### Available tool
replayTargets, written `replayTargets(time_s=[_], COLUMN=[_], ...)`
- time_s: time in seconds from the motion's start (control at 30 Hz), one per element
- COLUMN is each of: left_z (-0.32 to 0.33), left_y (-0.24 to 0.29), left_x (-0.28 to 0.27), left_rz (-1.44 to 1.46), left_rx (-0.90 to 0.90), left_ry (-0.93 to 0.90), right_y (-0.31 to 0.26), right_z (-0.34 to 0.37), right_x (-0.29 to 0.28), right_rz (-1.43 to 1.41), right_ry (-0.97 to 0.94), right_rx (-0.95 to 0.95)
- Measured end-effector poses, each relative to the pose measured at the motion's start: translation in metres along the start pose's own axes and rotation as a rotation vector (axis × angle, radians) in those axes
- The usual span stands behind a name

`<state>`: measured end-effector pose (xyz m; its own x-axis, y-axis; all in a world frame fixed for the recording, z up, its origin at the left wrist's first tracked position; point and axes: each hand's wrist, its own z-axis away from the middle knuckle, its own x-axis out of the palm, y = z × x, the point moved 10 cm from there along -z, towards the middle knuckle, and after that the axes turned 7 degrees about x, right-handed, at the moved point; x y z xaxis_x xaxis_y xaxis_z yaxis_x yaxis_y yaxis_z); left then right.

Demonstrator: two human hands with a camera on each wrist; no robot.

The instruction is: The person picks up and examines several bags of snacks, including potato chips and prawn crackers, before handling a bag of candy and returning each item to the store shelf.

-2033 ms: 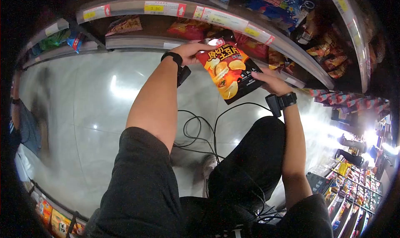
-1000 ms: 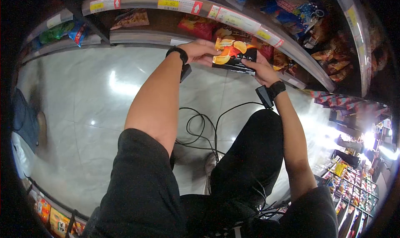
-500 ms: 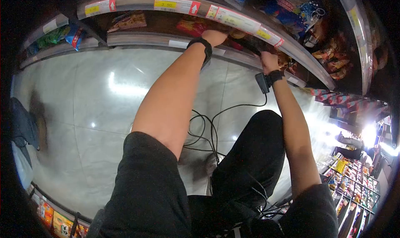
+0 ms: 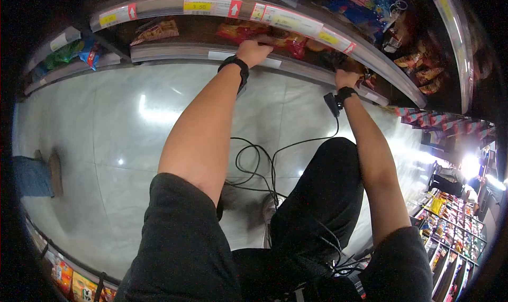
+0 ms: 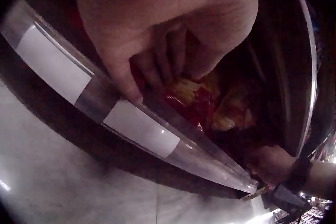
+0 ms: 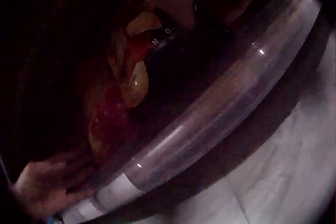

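Observation:
In the head view my left hand (image 4: 255,52) reaches over the lip of the lower shelf at a red and yellow snack bag (image 4: 241,32). The left wrist view shows its bent fingers pointing down at a shiny red and yellow bag (image 5: 197,100); I cannot tell whether they pinch it. My right hand (image 4: 346,79) is inside the shelf further right, its fingers partly hidden. It holds the black end of a potato chip bag (image 6: 137,85), whose printed chips show in the dark of the right wrist view.
A clear shelf lip (image 4: 180,53) runs below the hands, and a price-tag rail (image 4: 296,24) curves above them. More snack bags (image 4: 423,64) fill the shelf at right. A black cable (image 4: 248,159) loops on the tiled floor (image 4: 132,127). Another person's leg (image 4: 34,175) is at far left.
The chip bag, held up in both hands two seconds ago, has gone into the lower shelf. My left hand has left it and moved left; the right hand stays at its end.

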<state>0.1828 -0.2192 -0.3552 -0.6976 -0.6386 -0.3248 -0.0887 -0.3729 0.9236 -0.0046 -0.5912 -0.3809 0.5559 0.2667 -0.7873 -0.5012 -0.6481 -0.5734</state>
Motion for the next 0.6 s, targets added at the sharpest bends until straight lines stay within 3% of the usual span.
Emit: replayTargets(time_s=[0.17,0.27,0.43,0.6], left_z=[0.002,-0.005,-0.004,0.001], left_y=[-0.004,-0.007,-0.017,-0.014], left_x=[-0.001,0.001,0.003,0.003], left_rz=[0.039,0.05,0.192,0.252], left_rx=[-0.006,0.084,0.026,0.016], left_ry=[0.035,0.035,0.09,0.121], right_y=[-0.03,-0.041,-0.061,-0.066], right_z=[0.005,0.02,0.03,0.031], right_x=[-0.017,-0.031,-0.032,-0.037], right_rz=[0.363,0.183,0.381,0.32], right_ry=[0.137,0.176,0.079,0.048], right_rx=[-0.03,-0.064,0.03,-0.007])
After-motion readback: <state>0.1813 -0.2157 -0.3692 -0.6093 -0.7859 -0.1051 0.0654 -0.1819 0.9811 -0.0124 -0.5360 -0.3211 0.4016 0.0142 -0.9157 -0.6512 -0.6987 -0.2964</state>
